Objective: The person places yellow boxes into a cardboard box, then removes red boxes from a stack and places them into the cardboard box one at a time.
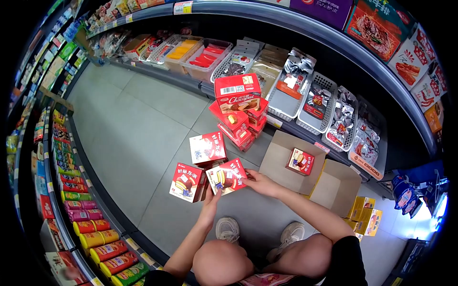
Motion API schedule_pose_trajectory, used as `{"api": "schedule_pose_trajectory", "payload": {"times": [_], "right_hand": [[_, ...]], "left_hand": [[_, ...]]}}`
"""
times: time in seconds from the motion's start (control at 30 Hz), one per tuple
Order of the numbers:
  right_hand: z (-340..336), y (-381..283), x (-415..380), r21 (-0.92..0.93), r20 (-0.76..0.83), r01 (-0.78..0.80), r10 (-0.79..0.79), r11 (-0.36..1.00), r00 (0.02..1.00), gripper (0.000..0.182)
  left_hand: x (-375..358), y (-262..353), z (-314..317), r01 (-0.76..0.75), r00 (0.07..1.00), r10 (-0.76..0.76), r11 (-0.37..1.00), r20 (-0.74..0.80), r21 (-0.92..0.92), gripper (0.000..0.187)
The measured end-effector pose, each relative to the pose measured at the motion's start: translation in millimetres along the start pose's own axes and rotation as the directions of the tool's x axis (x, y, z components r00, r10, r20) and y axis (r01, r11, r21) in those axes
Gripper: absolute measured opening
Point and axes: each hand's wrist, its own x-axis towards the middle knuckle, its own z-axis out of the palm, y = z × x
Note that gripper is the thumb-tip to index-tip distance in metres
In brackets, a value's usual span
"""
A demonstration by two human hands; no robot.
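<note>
Left hand pinches box at lower left, right hand at right edge; box is beside other boxes, left of carton. Step apparently box handling; shifting calls for even two-handed grip.

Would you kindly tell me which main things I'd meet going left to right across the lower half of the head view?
Tubes → held box → carton → yellow boxes → blue packets.

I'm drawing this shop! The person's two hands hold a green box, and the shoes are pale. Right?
Not quite: the head view shows the left hand and right hand holding a red-and-white box, not a green one. The shoes are pale.
</note>
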Motion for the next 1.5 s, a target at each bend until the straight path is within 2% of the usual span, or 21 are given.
{"api": "schedule_pose_trajectory", "payload": {"times": [0.07,0.2,0.27,0.37,0.5,0.57,0.6,0.67,0.73,0.83,0.97,1.07,1.2,1.33,1.43,1.5], "right_hand": [[1.0,11.9,6.2,-0.039,-0.029,0.007,-0.008,0.999,1.000,0.054],[-2.6,-7.7,-5.1,-0.012,-0.033,0.000,-0.001,1.000,0.999,0.056],[-4.7,-17.0,-11.5,0.089,-0.021,-0.049,0.051,0.995,0.998,0.058],[-6.5,-16.4,-14.4,0.137,-0.045,-0.068,0.074,0.988,0.996,0.064],[-18.1,-29.8,-28.1,0.213,-0.040,-0.094,0.105,0.973,0.994,0.069],[-28.0,-35.5,-35.3,0.308,-0.019,-0.086,0.097,0.948,0.995,0.080],[-32.6,-38.1,-38.8,0.310,-0.025,-0.083,0.095,0.947,0.995,0.080],[-43.0,-42.2,-44.0,0.314,-0.017,-0.058,0.066,0.948,0.998,0.081],[-54.5,-45.7,-48.5,0.319,-0.004,-0.058,0.063,0.946,0.998,0.081],[-71.3,-49.8,-61.0,0.394,-0.117,0.006,0.044,0.919,0.992,0.075],[-98.0,-45.3,-75.3,0.354,-0.246,0.095,-0.005,0.930,0.969,0.071],[-110.9,-41.6,-87.5,0.443,-0.293,0.061,0.080,0.894,0.953,0.068],[-122.3,-24.1,-94.5,0.465,-0.343,0.054,0.123,0.884,0.931,0.065],[-124.7,-11.9,-97.3,0.486,-0.393,0.054,0.163,0.872,0.905,0.062],[-130.0,3.0,-95.9,0.519,-0.393,0.050,0.187,0.853,0.900,0.070],[-131.5,9.6,-95.5,0.549,-0.360,0.000,0.236,0.836,0.902,0.060]], "left_hand": [[-0.5,-0.2,1.7,0.013,1.000,-0.013,0.998,0.002,0.053,0.062],[-4.5,10.3,8.4,-0.023,1.000,0.022,0.998,0.012,0.066,0.060],[-6.8,15.4,11.5,-0.030,0.999,0.028,0.998,0.020,0.058,0.060],[-8.5,11.5,13.2,-0.088,0.994,0.092,0.994,-0.061,0.065,0.055],[6.3,-2.5,2.7,-0.128,0.992,0.128,0.991,0.003,0.024,0.055],[13.7,-10.3,-1.6,-0.200,0.976,0.213,0.954,-0.036,0.223,0.053],[12.2,-3.4,3.7,-0.202,0.976,0.214,0.953,-0.030,0.225,0.053],[9.8,16.4,17.8,-0.189,0.981,0.186,0.980,0.055,0.063,0.054],[13.1,29.6,29.7,-0.183,0.982,0.178,0.980,0.070,0.074,0.052],[22.4,45.2,48.3,-0.272,0.948,0.245,0.955,0.202,0.116,0.051],[40.0,59.3,79.8,-0.302,0.913,0.252,0.946,0.322,0.117,0.050],[57.9,58.8,97.3,-0.310,0.882,0.234,0.942,0.409,0.128,0.052],[74.8,50.1,119.4,-0.242,0.892,0.161,0.960,0.423,0.144,0.053],[87.0,40.1,134.4,-0.177,0.925,0.085,0.958,0.370,0.223,0.052],[90.6,34.5,143.9,-0.072,0.933,-0.017,0.970,0.359,0.232,0.052],[96.7,22.0,147.2,-0.049,0.942,-0.035,0.970,0.333,0.240,0.052]]}}
